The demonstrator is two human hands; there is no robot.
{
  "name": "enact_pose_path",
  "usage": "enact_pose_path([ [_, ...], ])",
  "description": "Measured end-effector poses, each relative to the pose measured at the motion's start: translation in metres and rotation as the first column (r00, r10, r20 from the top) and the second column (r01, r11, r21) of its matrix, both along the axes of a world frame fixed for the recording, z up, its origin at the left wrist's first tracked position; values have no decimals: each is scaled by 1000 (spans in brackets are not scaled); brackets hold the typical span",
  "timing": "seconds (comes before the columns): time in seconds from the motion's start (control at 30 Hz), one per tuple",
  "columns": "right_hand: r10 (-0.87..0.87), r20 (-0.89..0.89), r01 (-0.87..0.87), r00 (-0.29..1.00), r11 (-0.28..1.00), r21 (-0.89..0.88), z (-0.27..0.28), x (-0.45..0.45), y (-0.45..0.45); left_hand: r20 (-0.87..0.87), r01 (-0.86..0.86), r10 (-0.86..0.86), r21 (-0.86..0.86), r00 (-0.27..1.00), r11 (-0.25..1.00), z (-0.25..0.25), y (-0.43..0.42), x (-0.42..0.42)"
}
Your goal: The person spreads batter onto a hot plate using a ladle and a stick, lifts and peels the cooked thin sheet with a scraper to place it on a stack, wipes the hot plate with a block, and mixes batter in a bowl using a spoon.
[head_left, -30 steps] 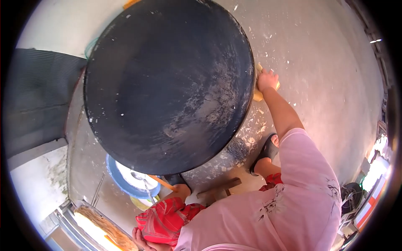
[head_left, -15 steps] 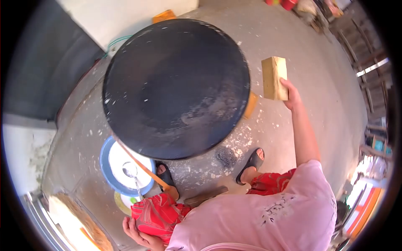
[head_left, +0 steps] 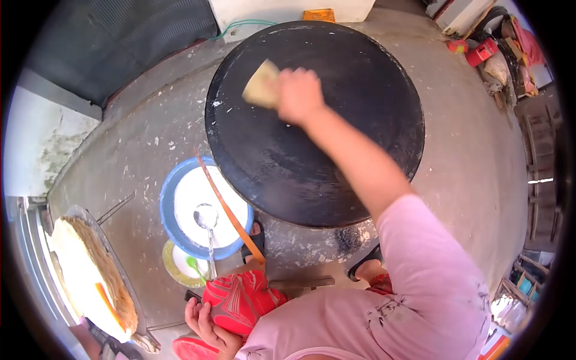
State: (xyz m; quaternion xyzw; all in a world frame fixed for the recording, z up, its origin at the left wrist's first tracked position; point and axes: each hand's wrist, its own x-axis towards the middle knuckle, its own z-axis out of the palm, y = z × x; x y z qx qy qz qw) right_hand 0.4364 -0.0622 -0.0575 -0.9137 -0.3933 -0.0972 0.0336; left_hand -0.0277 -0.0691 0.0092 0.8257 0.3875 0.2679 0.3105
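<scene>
My right hand is closed around a pale yellow block, slightly blurred, over the upper left of a large round black griddle. Whether the block is wood or sponge I cannot tell. My left hand rests beside my red-clothed knee, fingers apart and nothing visible in them. A small dark object shows near its fingertips. A blue basin of white liquid stands left of the griddle, with a metal ladle in it. Across the basin lies a long flat wooden stick, its lower end near my knee.
Below the basin sits a yellowish bowl with a green spoon. Stacked thin flat sheets lie at the lower left. A dark scrubbing pad-like clump is on the floor near my right foot. Red containers stand at the far right.
My right hand has brought the block from right of the griddle to over its upper left. The view has shifted, showing more on the left. My left hand stays by the knee.
</scene>
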Motion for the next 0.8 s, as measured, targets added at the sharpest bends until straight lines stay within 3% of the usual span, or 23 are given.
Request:
enact_pose_path([
  [0.07,419,55,-421,906,882,213,1,-82,-28,-19,-32,31,-19,999,999,3,2,1],
  [0.13,562,-133,-483,816,790,377,3,-130,-88,-24,-61,60,-43,998,997,7,7,3],
  [0.2,389,-372,-351,843,921,169,24,-113,-144,-74,56,-54,20,996,998,16,14,1],
  [0.23,55,-386,-67,921,998,-17,47,-90,-154,-85,67,-66,13,994,998,20,16,-2],
  [0.27,157,-51,-149,986,980,132,34,-44,-189,-80,70,-69,12,994,997,20,18,-5],
  [0.3,20,241,-51,970,991,123,15,3,-215,-68,63,-63,-10,996,998,19,19,-9],
  [0.33,-239,188,224,953,970,99,-10,59,-228,-58,60,-62,-31,996,998,17,20,-14],
  [0.37,-527,100,536,844,838,-104,9,123,-182,-48,73,-73,-19,996,997,10,22,-17],
  [0.47,-591,-42,577,806,799,-167,4,166,-47,7,111,-111,-8,994,994,-11,18,-43],
  [0.53,-366,-83,352,927,924,-150,3,120,50,57,-57,69,-188,996,980,-44,18,-75],
  [0.57,-118,-78,110,990,989,-93,10,76,80,8,71,-71,5,997,997,6,8,-14],
  [0.6,-13,-58,11,998,999,-36,8,35,103,1,68,-68,14,998,998,15,7,-3],
  [0.67,457,-119,-469,881,877,-102,8,-33,115,-119,97,-91,50,989,994,22,4,9],
  [0.73,729,53,-712,682,647,273,-9,-50,96,-140,103,-93,62,986,993,21,2,10],
  [0.8,558,-7,-553,830,824,124,-1,-7,93,-132,133,-124,57,983,990,19,5,13],
])
